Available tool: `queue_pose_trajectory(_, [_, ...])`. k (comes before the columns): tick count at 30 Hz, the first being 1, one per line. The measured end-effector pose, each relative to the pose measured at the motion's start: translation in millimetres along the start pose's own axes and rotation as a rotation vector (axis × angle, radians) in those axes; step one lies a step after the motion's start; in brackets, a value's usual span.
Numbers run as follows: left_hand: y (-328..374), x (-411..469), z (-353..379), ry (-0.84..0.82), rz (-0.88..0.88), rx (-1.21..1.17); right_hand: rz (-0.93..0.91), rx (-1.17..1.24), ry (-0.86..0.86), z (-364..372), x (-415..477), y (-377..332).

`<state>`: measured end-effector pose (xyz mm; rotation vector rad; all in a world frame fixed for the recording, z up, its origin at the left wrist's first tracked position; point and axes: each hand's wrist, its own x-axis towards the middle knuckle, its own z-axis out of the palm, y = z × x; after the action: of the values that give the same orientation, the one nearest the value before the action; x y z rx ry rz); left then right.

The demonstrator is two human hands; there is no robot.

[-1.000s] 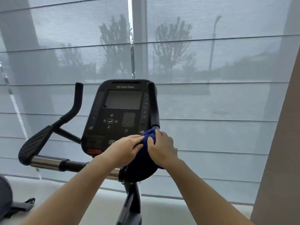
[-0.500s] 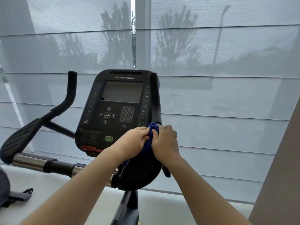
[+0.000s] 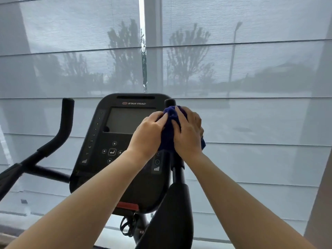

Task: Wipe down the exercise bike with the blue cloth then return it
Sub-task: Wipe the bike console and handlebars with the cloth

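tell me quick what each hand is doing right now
Left hand: closed on the blue cloth.
Right hand: closed on the same cloth, wrapped around the upright handlebar.

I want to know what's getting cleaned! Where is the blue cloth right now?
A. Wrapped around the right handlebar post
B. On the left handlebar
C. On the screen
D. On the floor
A: both hands, left hand and right hand, squeeze the cloth around the right handlebar post, whose tip pokes out above it.
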<state>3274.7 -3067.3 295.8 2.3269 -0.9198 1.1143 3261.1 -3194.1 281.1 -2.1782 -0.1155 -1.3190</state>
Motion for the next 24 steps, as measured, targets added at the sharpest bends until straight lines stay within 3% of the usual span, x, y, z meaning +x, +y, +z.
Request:
queue_pose_trajectory(5, [-28,19,40,-0.115,-0.037,-0.001,0.021,0.011,-0.264,35,20,29])
queue_pose_trajectory(9, [-39,18,50,-0.02,-0.019,-0.154,-0.003,0.041,-0.217,46,19,39])
queue_pose_trajectory(14, [-33,13,46,-0.037,-0.042,-0.172,0.004,0.008,-0.243,38,14,38])
queue_pose_trajectory(24, [-1,-21,36,-0.268,-0.091,-0.137,0.202,0.048,-0.44,-4,-23,30])
